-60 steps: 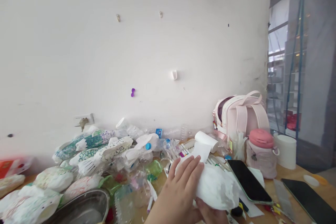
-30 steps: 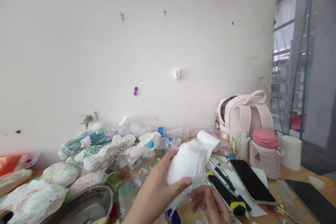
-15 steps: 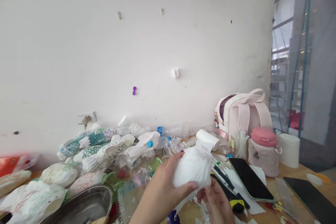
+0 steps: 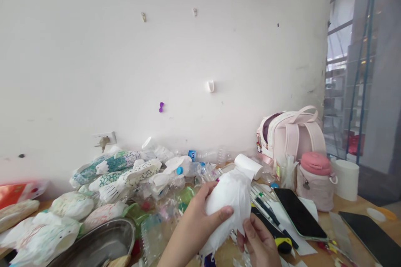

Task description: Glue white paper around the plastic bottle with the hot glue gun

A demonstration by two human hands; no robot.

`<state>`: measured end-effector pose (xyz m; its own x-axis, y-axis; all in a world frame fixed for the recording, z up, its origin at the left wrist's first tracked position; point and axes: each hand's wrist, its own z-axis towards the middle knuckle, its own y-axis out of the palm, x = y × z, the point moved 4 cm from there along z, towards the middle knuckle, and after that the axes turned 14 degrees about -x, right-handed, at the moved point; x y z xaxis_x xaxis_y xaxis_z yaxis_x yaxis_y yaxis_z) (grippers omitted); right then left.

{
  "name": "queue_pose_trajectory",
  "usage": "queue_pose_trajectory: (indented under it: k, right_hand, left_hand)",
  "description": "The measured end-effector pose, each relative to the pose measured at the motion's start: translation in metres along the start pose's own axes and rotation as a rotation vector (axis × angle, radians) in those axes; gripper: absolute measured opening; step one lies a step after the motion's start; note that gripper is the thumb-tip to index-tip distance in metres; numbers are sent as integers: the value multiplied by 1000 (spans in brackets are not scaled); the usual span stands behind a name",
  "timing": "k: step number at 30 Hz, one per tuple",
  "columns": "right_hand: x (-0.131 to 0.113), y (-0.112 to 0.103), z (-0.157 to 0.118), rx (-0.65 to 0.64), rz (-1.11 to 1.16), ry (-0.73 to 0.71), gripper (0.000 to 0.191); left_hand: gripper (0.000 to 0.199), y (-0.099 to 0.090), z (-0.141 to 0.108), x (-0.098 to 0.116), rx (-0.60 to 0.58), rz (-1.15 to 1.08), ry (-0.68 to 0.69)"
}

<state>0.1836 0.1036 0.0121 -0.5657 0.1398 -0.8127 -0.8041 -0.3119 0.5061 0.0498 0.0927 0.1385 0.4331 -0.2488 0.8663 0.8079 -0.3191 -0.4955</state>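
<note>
From where I stand, a white bundle (image 4: 231,195) of thin, crinkled sheet sits in the lower middle of the frame, held up over the cluttered table (image 4: 360,203). The left hand (image 4: 203,221) cups it from the left, thumb laid across its front and fingers curled around behind. At its lower right edge, the right hand (image 4: 257,238) has thumb and fingers drawn together, pinching a loose flap of the sheet. Just behind the bundle lies a white roll (image 4: 249,166), and to the right are a dark-screened phone (image 4: 300,212) and a yellow-and-black cutter (image 4: 283,245). A pale pink backpack (image 4: 293,139) leans by the wall at middle right. Toward the lower left, white shapes drawn with green scales (image 4: 117,162) lie heaped beyond a metal basin (image 4: 94,244).
</note>
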Motion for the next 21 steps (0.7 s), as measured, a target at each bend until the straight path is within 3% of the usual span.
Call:
queue_pose_trajectory:
  k: [9, 15, 21]
  right_hand:
    - [-1, 0, 0, -19, 62, -1, 39]
    - [-14, 12, -6, 146, 88, -55, 42]
    - [3, -3, 1, 163, 7, 124, 46]
  left_hand:
    - [49, 11, -1, 3, -88, -143, 47]
    - [48, 10, -3, 6, -76, -183, 31]
    - [55, 21, -7, 4, -188, -689, 26]
